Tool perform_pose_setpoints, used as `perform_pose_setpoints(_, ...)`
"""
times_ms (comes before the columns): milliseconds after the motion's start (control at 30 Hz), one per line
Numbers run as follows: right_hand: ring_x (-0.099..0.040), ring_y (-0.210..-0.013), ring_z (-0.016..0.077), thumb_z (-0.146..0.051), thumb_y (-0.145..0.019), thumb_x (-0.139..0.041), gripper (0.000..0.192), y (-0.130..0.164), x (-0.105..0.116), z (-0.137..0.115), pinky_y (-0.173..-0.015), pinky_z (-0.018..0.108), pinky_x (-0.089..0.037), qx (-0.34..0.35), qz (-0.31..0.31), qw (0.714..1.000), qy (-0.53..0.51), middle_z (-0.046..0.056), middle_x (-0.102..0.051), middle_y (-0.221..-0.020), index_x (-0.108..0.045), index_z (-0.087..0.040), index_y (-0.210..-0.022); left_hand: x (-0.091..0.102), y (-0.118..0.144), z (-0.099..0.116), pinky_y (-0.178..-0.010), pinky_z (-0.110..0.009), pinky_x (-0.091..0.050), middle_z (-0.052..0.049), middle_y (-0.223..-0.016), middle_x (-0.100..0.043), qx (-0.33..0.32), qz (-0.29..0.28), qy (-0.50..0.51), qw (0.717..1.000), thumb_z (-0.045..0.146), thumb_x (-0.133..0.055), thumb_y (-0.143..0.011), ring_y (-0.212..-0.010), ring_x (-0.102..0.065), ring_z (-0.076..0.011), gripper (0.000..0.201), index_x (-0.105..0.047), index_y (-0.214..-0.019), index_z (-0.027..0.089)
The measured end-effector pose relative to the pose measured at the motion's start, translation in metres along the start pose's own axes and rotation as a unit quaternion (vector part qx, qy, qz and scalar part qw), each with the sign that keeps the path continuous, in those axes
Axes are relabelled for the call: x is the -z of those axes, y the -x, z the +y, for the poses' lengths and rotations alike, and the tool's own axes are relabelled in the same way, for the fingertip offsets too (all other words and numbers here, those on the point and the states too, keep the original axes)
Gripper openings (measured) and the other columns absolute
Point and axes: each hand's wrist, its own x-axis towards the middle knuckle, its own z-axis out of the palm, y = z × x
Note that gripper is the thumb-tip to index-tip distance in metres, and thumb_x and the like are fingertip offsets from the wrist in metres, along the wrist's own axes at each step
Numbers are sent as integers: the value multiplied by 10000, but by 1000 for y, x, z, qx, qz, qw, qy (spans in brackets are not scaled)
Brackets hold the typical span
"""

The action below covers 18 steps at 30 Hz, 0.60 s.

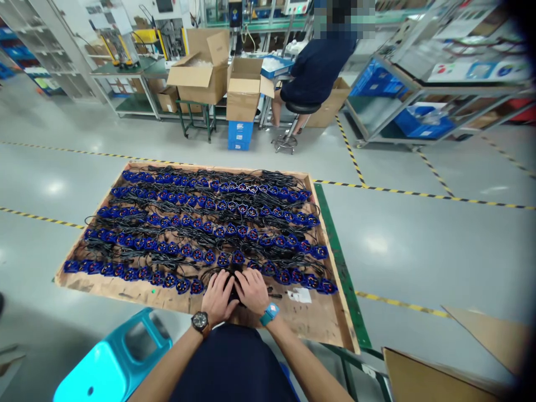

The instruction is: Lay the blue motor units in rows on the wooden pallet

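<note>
Black cable bundle [233,290] sits at the near edge of the wooden board [318,321], pinched between both hands. Left hand [218,298]: fingers curled over the bundle's left side. Right hand [252,290]: fingers pressed together on its right side, touching the left hand. Black watch [200,320] on left wrist, blue watch [269,314] on right. Rows of blue plugs [201,234] with black cords cover the board beyond. White slip [300,295] lies just right of the hands. Turquoise stool [113,363] stands near left. A seated person [316,70] works well apart, by cardboard boxes [245,89].
</note>
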Motion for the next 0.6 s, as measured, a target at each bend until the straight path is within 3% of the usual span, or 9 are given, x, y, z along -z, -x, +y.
perform_pose_setpoints(100,-562,-957,219,-250,-994,-478,281,2,-4,1,-872,361,-473,3,-1,1000,2,110,-641,-989,-672,-145,-1169,4,-2,1,-1190,-537,-245,-217,-1560,-362,-1,-17,-9,1000,559,-461,-947,-1493,-239,-342,698,-446,-1445,70)
perform_pose_setpoints(233,-573,-909,210,-260,-1001,-473,268,3,-5,-3,-815,333,-487,-20,0,1000,1,113,-646,-981,-693,-146,-1102,7,-4,1,-1201,-547,-192,-202,-1577,-347,-4,-48,-10,999,643,-431,-925,-1492,-247,-336,792,-412,-1468,67)
perform_pose_setpoints(400,-586,-955,204,-218,-1006,-448,275,3,6,-7,-845,320,-494,-49,5,999,-6,111,-660,-1023,-690,-148,-1115,6,-4,1,-1197,-544,-170,-195,-1558,-386,7,-57,-6,998,708,-437,-891,-1457,-312,-346,851,-421,-1465,80)
perform_pose_setpoints(600,-515,-1137,276,-200,-984,-429,332,-3,26,11,-985,442,-441,-123,0,992,36,153,-619,-1198,-655,-146,-1221,9,-5,2,-1199,-555,-150,-162,-1557,-400,0,-83,12,996,702,-445,-890,-1455,-310,-344,836,-396,-1495,127)
